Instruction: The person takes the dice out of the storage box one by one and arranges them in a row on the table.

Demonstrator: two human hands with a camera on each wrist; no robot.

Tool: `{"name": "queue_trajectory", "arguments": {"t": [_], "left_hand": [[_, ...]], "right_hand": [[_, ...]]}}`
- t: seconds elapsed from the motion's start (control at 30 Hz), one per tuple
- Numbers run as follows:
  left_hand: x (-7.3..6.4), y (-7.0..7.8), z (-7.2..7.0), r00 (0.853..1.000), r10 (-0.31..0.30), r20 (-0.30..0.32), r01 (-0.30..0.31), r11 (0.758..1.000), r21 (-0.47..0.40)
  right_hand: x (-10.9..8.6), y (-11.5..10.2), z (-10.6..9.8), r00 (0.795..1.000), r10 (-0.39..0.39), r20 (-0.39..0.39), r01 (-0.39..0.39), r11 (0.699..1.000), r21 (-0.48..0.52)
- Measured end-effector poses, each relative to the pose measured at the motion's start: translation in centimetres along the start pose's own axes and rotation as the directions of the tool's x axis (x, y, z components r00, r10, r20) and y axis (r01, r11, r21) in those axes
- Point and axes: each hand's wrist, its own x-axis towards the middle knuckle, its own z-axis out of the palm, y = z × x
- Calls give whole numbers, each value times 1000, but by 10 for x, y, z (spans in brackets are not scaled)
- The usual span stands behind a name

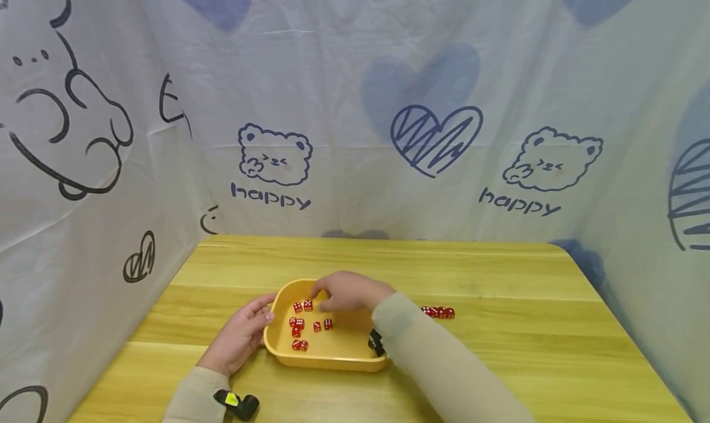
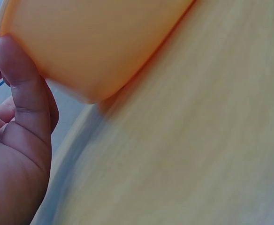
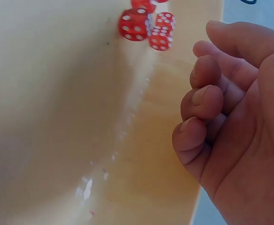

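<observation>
A yellow plastic tray (image 1: 333, 364) stands on the wooden table, with several red dice with white dots (image 1: 297, 324) scattered over its left half. My left hand (image 1: 244, 333) holds the tray by its left wall, thumb at the rim; the left wrist view shows the thumb (image 2: 22, 70) against the orange-looking wall. Inside the tray's far side is my right hand (image 1: 349, 290), its fingers bent and the thumb apart from them. In the right wrist view nothing shows between those fingers (image 3: 202, 101), and a few dice (image 3: 135, 24) lie beyond them.
A row of red dice (image 1: 438, 312) lies on the table (image 1: 510, 336) to the right of the tray, partly behind my right sleeve. White cloth with printed bears and hearts (image 1: 355, 182) hangs behind the table and along both sides.
</observation>
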Motion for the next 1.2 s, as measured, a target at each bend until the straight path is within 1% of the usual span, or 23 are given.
{"name": "queue_trajectory", "arguments": {"t": [0.2, 0.37, 0.43, 0.57, 0.77, 0.93, 1.2], "left_hand": [[1, -1, -1, 1000, -1, -10, 1, 1000, 8], [2, -1, 0, 1000, -3, -6, 3, 1000, 10], [2, -1, 1, 1000, -1, -8, 1, 1000, 13], [2, 0, 0, 1000, 8, -8, -7, 1000, 9], [1, -1, -1, 1000, 21, 12, -21, 1000, -3], [0, -1, -1, 1000, 15, 9, -14, 1000, -4], [0, 0, -1, 999, 25, 19, -25, 1000, -8]], "right_hand": [[11, 1, 15, 999, 26, 24, -26, 1000, 7], [13, 2, 22, 997, 76, 29, -77, 996, 46], [14, 2, 23, 996, 81, 30, -83, 995, 55], [15, 4, 24, 997, 68, 31, -70, 995, 72], [14, 5, 25, 997, 63, 50, -71, 982, 173], [14, 6, 27, 997, 55, 56, -66, 973, 223], [12, 8, 28, 996, 27, 86, -43, 982, 182]]}}
